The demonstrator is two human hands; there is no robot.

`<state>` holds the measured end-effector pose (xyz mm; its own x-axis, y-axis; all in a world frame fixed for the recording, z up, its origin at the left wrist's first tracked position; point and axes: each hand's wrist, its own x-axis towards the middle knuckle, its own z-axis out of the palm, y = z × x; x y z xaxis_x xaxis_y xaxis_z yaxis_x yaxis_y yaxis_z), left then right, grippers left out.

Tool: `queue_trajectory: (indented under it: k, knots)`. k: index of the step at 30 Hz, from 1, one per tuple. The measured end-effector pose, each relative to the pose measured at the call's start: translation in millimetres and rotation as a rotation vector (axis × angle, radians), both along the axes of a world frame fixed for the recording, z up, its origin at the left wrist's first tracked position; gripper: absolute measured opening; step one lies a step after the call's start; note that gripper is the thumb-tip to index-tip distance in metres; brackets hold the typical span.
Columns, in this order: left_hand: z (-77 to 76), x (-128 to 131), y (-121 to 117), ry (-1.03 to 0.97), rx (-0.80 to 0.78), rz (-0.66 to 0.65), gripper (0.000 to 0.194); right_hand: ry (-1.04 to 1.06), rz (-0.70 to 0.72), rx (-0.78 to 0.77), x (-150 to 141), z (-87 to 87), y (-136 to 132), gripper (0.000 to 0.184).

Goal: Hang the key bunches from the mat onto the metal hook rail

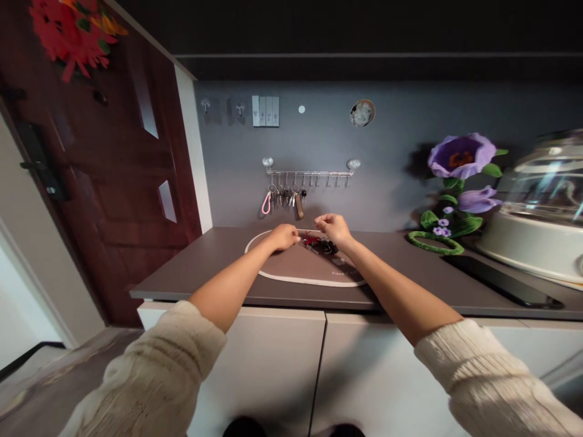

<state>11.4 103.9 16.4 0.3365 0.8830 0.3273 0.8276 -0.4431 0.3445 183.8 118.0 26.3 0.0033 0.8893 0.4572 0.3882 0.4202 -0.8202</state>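
On the brown oval mat point(296, 267) with a pale rim lies a small dark bunch of keys point(324, 246) with a red piece point(311, 240) among it. My left hand point(284, 237) is closed in a pinch at the left of the bunch; what its fingertips hold is too small to make out. Just above the bunch, on its right, my right hand point(334, 229) is also pinched, and its fingertips hide anything in them. Behind both hands, a clear hook rail point(314, 175) on the wall carries several keys point(286, 197), a pink loop point(266, 203) and a brown fob point(299, 206).
A black phone point(505, 282) lies on the grey counter point(182, 267) at right, beside a purple artificial flower point(462, 155) and a cream appliance with a clear dome point(537, 230). A dark red door point(122, 164) stands left. A shelf point(341, 57) overhangs the counter.
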Motion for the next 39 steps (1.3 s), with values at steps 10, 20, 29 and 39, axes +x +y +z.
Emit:
queue_trajectory:
  k: [10,20,29,39]
  knots:
    - [-12.6,18.8,2.5,-0.11,0.051,0.014,0.022,-0.442,-0.119,0.156,12.2,-10.1,-10.9,0.014]
    - [-14.0,14.1,-1.9,-0.127,0.036,-0.032,0.014,-0.514,-0.119,0.177,10.7,-12.7,-5.8,0.013]
    - [-10.8,9.8,-2.7,-0.161,0.15,0.006,0.016,-0.572,-0.108,0.189,7.9,-11.0,-7.0,0.012]
    - [-11.7,12.6,4.0,-0.79,-0.072,0.025,0.009,-0.576,-0.076,0.215,7.9,-10.9,-5.2,0.013]
